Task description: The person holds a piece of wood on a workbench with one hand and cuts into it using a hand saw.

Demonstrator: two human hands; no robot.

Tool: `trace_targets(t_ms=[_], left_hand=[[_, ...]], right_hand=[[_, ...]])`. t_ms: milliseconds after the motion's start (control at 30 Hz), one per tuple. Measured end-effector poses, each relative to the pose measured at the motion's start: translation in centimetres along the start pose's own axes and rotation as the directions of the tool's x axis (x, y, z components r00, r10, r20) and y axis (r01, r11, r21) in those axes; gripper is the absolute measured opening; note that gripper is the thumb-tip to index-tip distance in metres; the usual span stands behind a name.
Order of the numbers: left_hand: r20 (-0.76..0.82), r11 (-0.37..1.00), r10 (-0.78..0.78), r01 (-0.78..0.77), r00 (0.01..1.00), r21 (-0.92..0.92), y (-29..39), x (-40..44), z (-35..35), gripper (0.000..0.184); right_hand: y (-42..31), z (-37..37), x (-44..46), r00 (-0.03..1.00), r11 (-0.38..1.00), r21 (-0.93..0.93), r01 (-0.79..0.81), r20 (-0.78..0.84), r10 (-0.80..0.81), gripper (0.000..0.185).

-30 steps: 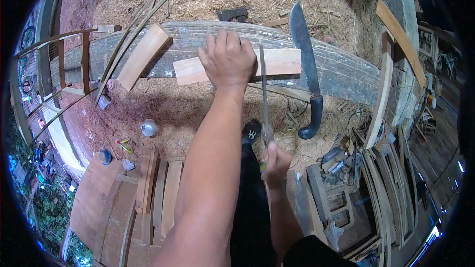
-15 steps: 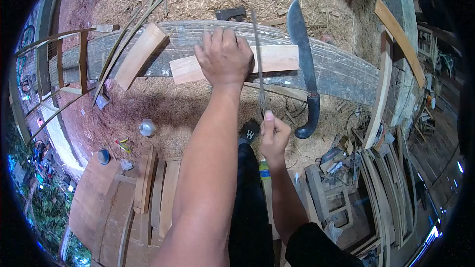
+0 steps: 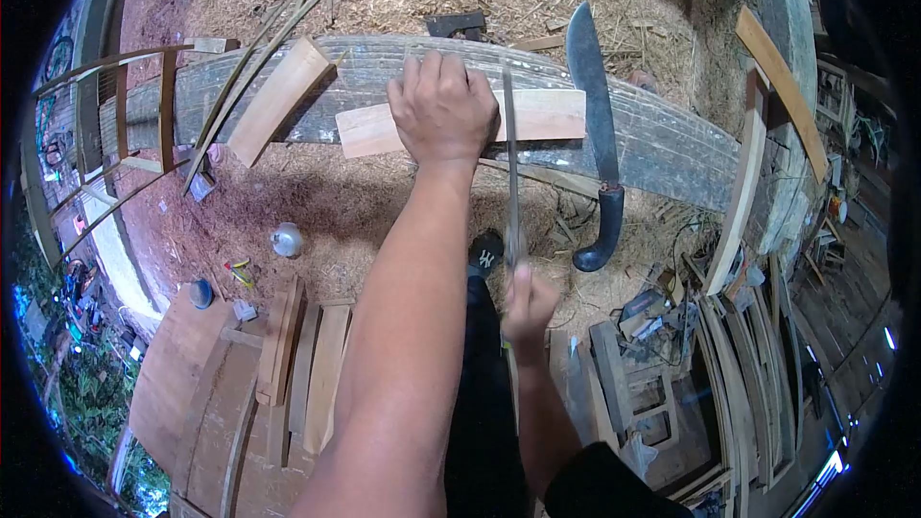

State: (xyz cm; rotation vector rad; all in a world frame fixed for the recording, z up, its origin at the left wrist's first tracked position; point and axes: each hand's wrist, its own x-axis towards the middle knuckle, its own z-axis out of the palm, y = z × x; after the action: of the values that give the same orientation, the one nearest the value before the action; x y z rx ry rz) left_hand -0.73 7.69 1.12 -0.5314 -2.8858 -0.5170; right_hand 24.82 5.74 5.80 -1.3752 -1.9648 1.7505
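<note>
My left hand (image 3: 443,113) is closed over a pale curved wood piece (image 3: 547,115), pressing it against a weathered plank (image 3: 662,149). In my right hand (image 3: 530,304) is a hand saw (image 3: 511,163), its narrow blade seen nearly edge-on and crossing the wood piece just right of my left fist. The saw's handle is mostly hidden in my fingers, and the hand is slightly blurred. A big machete (image 3: 597,86) with a black handle lies across the plank by the right end of the wood piece. Another pale block (image 3: 280,101) rests on the plank at left.
Thin wood strips (image 3: 273,48) lean over the plank at left. A dark metal tool head (image 3: 455,25) lies beyond the plank. On the shaving-covered floor sits a clear round container (image 3: 286,240). Stacked boards (image 3: 280,355) are at lower left, with curved slats (image 3: 743,374) at lower right.
My right hand has drawn the saw back toward my body, so the blade tip now sits nearer the wood. My left hand stays on the piece. The view has shifted slightly.
</note>
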Motion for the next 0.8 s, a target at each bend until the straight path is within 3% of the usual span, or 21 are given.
trace_targets(t_ms=[167,233,400,467,500,600,633,667,733,800], left_hand=[[-0.012,1.000,0.001,-0.001,1.000,0.018,0.1,0.5,0.4,0.014],[-0.016,0.995,-0.091,0.092,0.996,0.028,0.2,1.3,0.7,0.014],[-0.024,0.998,-0.065,0.066,0.998,0.023,0.5,1.1,0.6,0.015],[0.011,0.995,-0.083,0.082,0.996,0.054,-0.1,1.3,0.3,0.016],[-0.007,0.996,-0.065,0.065,0.998,0.053,0.0,1.0,0.4,0.016],[-0.051,0.997,-0.053,0.055,0.997,0.049,0.2,1.4,0.6,0.016],[-0.053,0.997,-0.054,0.056,0.997,0.045,0.1,1.2,0.6,0.015],[-0.049,0.997,-0.056,0.058,0.997,0.049,0.0,1.1,0.7,0.015],[-0.075,0.998,-0.048,0.052,0.996,0.044,0.0,1.1,1.0,0.015],[-0.061,0.996,-0.058,0.061,0.996,0.058,0.3,1.3,0.9,0.016]], right_hand=[[0.2,0.3,1.7,0.998,0.998,-0.004,-0.064,0.028,0.064,0.047],[0.7,0.9,4.1,0.999,1.000,0.005,-0.023,0.041,0.023,0.047],[0.7,-1.9,-0.2,1.000,0.999,-0.030,-0.020,0.021,0.020,0.049],[0.6,-2.4,-1.0,0.999,0.998,0.032,-0.051,-0.002,0.051,0.050],[1.3,-2.5,-0.4,0.980,0.947,0.255,-0.194,-0.004,0.201,0.049],[1.4,-3.4,1.5,0.977,0.933,0.313,-0.176,-0.064,0.206,0.047],[1.5,-4.7,0.5,0.996,0.988,0.131,-0.081,0.049,0.076,0.046],[0.6,-4.9,0.0,0.995,0.988,0.131,-0.086,0.053,0.080,0.046],[-2.3,-5.5,-0.7,0.989,0.991,-0.128,-0.033,0.140,0.051,0.045],[-2.0,-7.0,-1.6,0.992,0.991,-0.134,0.023,0.127,-0.005,0.045]])
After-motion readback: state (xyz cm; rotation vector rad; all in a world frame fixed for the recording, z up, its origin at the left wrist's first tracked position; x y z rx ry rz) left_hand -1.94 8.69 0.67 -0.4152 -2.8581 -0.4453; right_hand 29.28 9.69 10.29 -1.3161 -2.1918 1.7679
